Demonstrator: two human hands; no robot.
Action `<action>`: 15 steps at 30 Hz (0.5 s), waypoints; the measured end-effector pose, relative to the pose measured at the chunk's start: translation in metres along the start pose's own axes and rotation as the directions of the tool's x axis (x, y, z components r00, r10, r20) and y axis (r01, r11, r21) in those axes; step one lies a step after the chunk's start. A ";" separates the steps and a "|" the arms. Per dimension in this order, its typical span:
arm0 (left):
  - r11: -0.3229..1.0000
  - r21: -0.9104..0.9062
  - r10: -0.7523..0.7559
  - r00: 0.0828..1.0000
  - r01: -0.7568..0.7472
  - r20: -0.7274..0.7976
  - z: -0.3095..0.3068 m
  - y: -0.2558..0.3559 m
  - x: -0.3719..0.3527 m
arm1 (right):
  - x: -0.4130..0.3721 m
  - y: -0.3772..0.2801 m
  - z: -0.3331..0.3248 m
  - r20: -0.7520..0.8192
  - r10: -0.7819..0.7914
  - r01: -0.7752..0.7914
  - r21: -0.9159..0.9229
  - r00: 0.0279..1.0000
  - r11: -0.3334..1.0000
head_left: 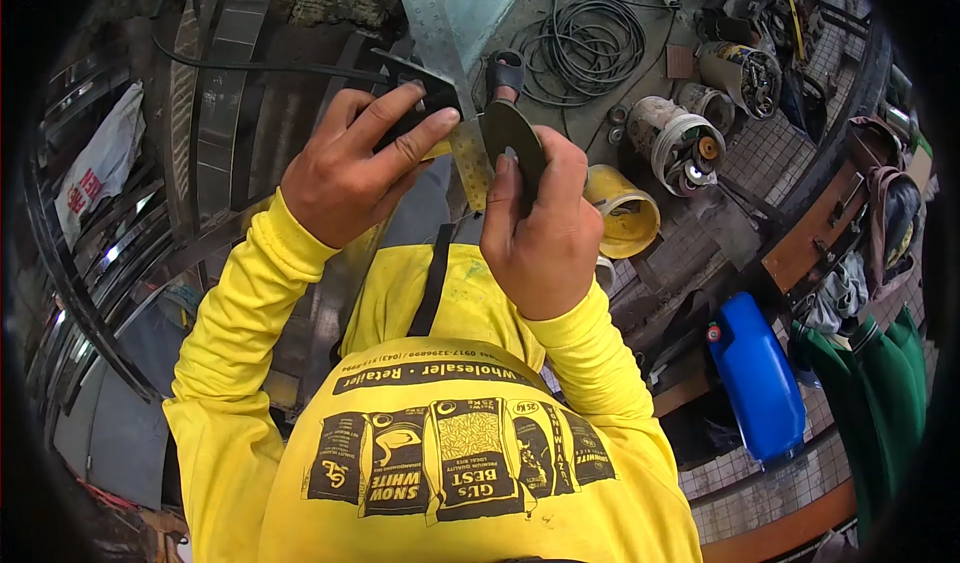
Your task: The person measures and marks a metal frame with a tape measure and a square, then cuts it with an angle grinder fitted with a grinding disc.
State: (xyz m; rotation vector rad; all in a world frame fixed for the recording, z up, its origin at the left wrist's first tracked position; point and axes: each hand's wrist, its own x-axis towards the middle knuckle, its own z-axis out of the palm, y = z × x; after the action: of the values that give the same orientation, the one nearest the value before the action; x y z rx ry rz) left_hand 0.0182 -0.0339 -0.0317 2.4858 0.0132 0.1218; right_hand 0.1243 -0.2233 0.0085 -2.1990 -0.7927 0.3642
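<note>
Lying between the hands, a ruler

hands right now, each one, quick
left hand: closed on a dark piece at the metal ruler
right hand: pinching a dark round disc

Single head-worn view, looking steeply down over the wearer's chest and forearms, floor beyond, wide-angle.

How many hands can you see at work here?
2: the left hand at the left of the metal ruler, and the right hand to its right, holding a dark disc.
</note>
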 end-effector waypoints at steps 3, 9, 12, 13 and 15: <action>1.000 -0.004 -0.005 1.000 0.005 0.006 -0.001 0.000 0.000 | 0.002 -0.002 -0.001 -0.038 0.010 -0.009 0.006 0.999 1.000; 1.000 -0.001 -0.006 1.000 0.006 0.005 0.000 -0.001 -0.001 | 0.001 0.000 -0.003 -0.054 0.048 -0.045 0.058 0.997 0.997; 1.000 -0.001 -0.005 1.000 0.005 0.005 0.001 -0.001 -0.002 | 0.001 0.000 -0.002 -0.044 0.039 -0.037 0.044 0.998 0.998; 1.000 0.005 -0.003 1.000 0.003 0.008 0.000 -0.001 -0.001 | -0.001 0.000 -0.002 -0.034 0.053 -0.052 0.039 0.998 0.998; 1.000 0.012 0.000 1.000 0.000 0.009 0.001 -0.001 -0.001 | -0.002 0.000 -0.002 -0.015 0.072 -0.072 0.035 0.997 0.997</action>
State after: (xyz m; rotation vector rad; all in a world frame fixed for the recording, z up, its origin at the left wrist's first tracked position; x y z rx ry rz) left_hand 0.0171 -0.0333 -0.0329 2.4984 0.0108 0.1109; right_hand 0.1234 -0.2259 0.0102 -2.2000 -0.6953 0.3926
